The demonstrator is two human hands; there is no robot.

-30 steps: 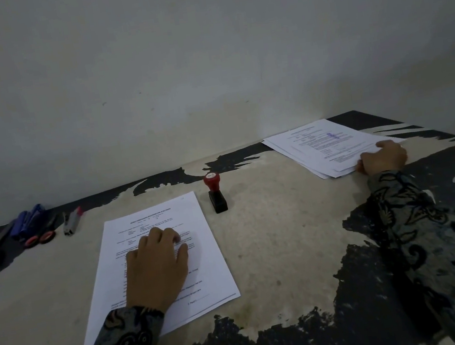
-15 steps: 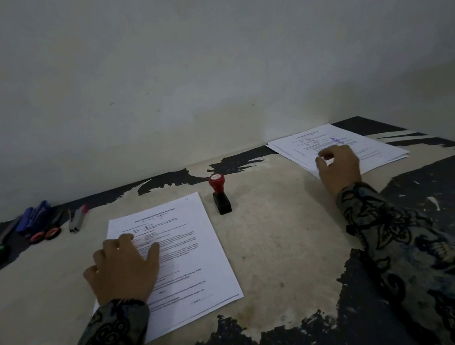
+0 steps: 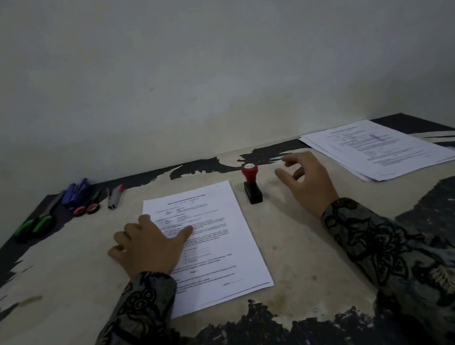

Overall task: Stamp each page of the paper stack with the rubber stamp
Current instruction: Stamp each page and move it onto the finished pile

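Note:
A printed paper stack lies in front of me on the worn table. My left hand rests flat on the stack's left side, fingers spread. The rubber stamp, red knob on a black base, stands upright just right of the stack's top corner. My right hand hovers to the right of the stamp, fingers loosely curled and holding nothing, a small gap from the stamp. A second pile of pages, its top sheet bearing a blue stamp mark, sits at the far right.
At the back left lie green-handled pliers, blue markers, red-handled scissors and a grey stapler. A plain wall rises right behind the table. The table's black coating is peeled across its middle.
My right hand left the far-right pile and moved left to just beside the stamp. My left hand shifted to the stack's left edge and stays resting there.

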